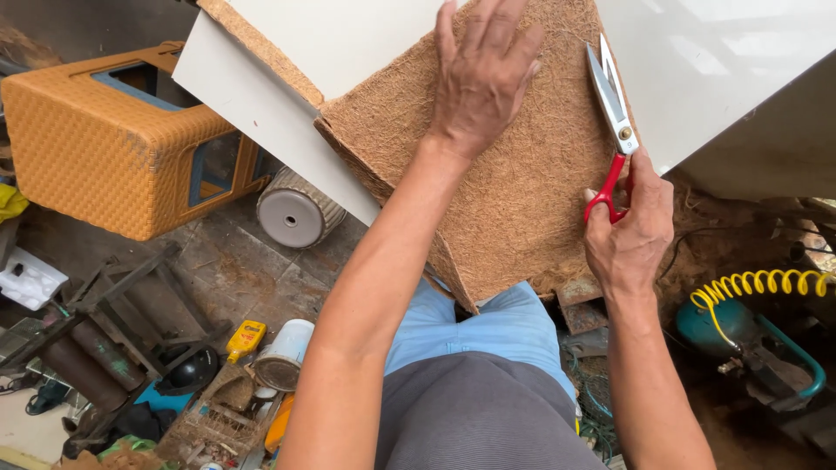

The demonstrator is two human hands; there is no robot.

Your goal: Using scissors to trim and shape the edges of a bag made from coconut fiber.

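A brown coconut-fibre mat [514,183] lies on a white table [261,104], its near corner hanging over the edge above my lap. My left hand [481,74] presses flat on the mat's upper part, fingers spread. My right hand [629,228] grips the red handles of a pair of scissors [612,104]. The steel blades point away from me along the mat's right edge, slightly parted.
An orange woven plastic crate [113,139] stands on the floor at left, with a ribbed grey pot [296,213] beside it. Tools, a yellow bottle [246,338] and a white container [283,355] lie lower left. A yellow coiled hose [766,283] and a teal compressor [731,326] sit at right.
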